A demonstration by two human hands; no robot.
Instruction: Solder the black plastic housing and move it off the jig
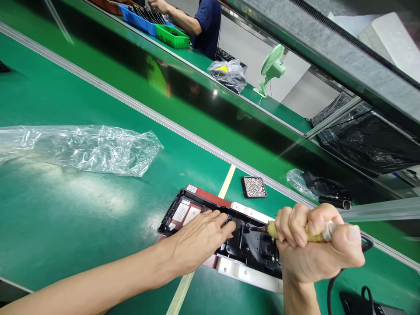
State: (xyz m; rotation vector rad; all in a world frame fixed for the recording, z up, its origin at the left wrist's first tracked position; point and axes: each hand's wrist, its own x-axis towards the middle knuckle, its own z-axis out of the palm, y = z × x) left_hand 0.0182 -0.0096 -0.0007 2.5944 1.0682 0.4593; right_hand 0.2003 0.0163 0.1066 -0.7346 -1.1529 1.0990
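Observation:
A long black plastic housing [254,251] lies open side up in a red and white fixture [244,272]. Across its middle rests my left hand [208,234], fingers laid out over the inside parts and gripping nothing that I can see. My right hand [308,240] is closed round a yellow-wrapped electric screwdriver [271,229] with a black cord. The tool is tilted almost level, its dark tip pointing left into the housing beside my left fingertips. Whether the tip touches a screw cannot be made out. My right fist covers the housing's right end.
A small black box of tiny metal screws [255,187] stands behind the housing. A clear plastic bag [82,148] lies at left. A metal rail [183,135] crosses behind. Beyond are a green fan [274,63], a green bin [172,36], a blue bin [139,19] and a co-worker's arm [183,19].

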